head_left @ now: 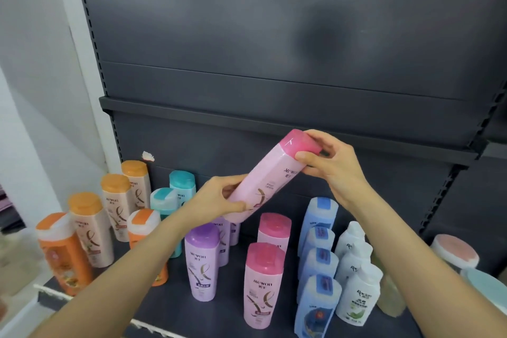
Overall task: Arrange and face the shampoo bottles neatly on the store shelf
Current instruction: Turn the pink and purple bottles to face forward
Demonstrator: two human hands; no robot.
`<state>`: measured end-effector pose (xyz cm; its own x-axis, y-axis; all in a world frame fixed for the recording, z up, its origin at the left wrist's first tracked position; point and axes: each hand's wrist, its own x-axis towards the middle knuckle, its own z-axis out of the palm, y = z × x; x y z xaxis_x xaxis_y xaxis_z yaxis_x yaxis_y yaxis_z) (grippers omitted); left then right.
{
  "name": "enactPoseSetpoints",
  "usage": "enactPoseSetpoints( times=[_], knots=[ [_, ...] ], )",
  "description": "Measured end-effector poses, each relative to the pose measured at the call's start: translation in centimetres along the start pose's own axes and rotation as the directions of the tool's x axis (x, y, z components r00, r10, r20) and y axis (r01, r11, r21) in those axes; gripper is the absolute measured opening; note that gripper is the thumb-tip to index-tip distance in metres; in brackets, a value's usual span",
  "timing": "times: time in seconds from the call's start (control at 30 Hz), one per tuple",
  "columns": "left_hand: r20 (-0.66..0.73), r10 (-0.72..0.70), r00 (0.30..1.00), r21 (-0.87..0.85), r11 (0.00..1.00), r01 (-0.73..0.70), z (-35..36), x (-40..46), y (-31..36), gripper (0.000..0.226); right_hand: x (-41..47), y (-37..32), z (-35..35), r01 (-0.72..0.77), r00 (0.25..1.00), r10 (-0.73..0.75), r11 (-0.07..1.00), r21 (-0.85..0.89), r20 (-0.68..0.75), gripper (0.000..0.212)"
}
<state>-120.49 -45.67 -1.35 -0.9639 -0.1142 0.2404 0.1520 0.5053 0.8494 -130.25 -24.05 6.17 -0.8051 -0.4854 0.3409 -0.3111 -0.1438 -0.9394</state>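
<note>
I hold a pink shampoo bottle (270,173) tilted in the air above the dark shelf (230,310). My left hand (216,199) grips its base and my right hand (329,162) grips its pink cap. Below it stand two more pink bottles (263,285), purple bottles (201,261), orange-capped beige bottles (92,230), orange bottles (61,252), teal-capped bottles (181,184), a row of blue bottles (318,250) and white pump bottles (359,288). Part of the purple row is hidden behind my left hand and the held bottle.
An upper shelf ledge (247,118) runs just behind the held bottle. A dark back panel (274,35) rises above it. Round tubs with a peach lid (455,250) and a pale teal lid (485,285) sit at the right. A white wall (41,90) borders the left.
</note>
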Motion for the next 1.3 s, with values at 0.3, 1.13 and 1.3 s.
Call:
enactPoseSetpoints(
  times=[0.3, 1.13, 1.3],
  knots=[
    [-0.151, -0.054, 0.987, 0.323, 0.941, 0.101, -0.5, 3.2, -3.0, 0.038, 3.6, 3.3, 0.3, -0.002, 0.974, -0.045, 0.978, -0.211, -0.222, 0.047],
    [-0.003, -0.258, 0.966, 0.679, 0.709, 0.192, -1.3, 5.5, -10.5, 0.048, 7.4, 17.2, 1.8, -0.198, 0.955, 0.297, 0.674, -0.712, 0.016, 0.055],
    [-0.016, -0.268, 0.963, 0.659, 0.722, 0.212, -1.0, 5.3, -10.4, 0.048, 7.2, 17.5, 1.6, -0.193, 0.949, 0.312, 0.666, -0.721, 0.034, 0.051]
  ],
)
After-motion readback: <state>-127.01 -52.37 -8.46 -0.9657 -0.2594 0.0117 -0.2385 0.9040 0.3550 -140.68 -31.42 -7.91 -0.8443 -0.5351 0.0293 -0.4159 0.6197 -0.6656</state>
